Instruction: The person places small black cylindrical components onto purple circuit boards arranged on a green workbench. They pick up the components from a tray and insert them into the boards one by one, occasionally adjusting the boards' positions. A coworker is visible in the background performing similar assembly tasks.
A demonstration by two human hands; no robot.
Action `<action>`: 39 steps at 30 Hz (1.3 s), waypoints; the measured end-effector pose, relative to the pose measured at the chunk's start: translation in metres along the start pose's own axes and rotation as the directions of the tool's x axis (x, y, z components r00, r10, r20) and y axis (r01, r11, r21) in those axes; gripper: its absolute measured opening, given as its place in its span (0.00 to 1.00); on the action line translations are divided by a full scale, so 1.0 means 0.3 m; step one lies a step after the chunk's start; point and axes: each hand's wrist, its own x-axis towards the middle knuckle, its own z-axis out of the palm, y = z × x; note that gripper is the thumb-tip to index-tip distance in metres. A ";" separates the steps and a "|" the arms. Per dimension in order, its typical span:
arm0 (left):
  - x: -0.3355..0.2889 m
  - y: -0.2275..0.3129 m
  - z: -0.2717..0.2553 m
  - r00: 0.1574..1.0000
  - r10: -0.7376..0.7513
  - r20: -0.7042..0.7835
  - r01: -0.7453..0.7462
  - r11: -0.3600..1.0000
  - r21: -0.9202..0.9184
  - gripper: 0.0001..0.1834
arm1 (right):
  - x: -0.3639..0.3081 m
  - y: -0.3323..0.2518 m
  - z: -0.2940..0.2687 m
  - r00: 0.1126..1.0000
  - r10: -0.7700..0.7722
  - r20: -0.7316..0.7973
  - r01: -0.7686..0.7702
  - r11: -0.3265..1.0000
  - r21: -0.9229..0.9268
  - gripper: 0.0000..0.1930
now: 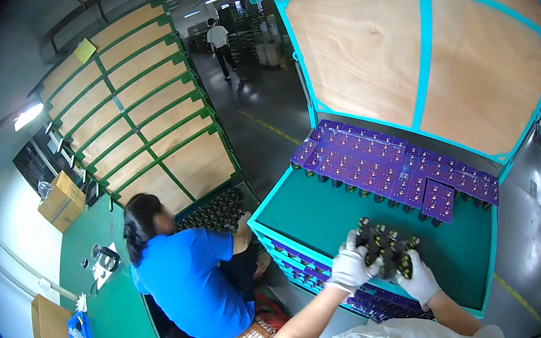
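1. The bumpy block of round black and yellow-green parts (385, 247) is the middle of our clock, with 12 o'clock pointing away from the person. It is over the near side of the flat green counter with turquoise edges (303, 209). I can't tell if it touches the top.
2. The left hand in a white cloth glove (352, 267) is at about 8 o'clock. Its fingers bend round that side and grip it.
3. The right hand in a white cloth glove (420, 280) is at about 5 o'clock, gripping the low right side.
4. Flat purple boards with small shiny dots (364, 156) lie from 11 to 2 o'clock. Round parts poke out under them.
5. The block is probably stiff and a bit heavy for its size. The round parts could bend or snap if squeezed hard, and smooth sides may slip in cloth gloves.
6. The best hold is likely by two opposite outer edges, low down, with both hands keeping it level.
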 end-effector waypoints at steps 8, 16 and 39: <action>0.149 -0.402 -0.124 0.981 -0.024 -0.194 0.038 0.997 0.068 0.22 | 0.300 -0.335 0.222 0.970 -0.215 0.115 0.222 0.973 -0.060 0.39; 0.181 -0.574 -0.202 0.967 -0.103 -0.235 0.149 0.970 0.190 0.20 | 0.430 -0.472 0.352 0.918 -0.369 0.145 0.386 0.915 -0.119 0.29; 0.405 0.166 0.462 0.968 -0.238 0.075 0.222 0.958 0.181 0.31 | 0.273 0.588 -0.222 0.940 -0.089 -0.329 -0.018 0.951 -0.310 0.33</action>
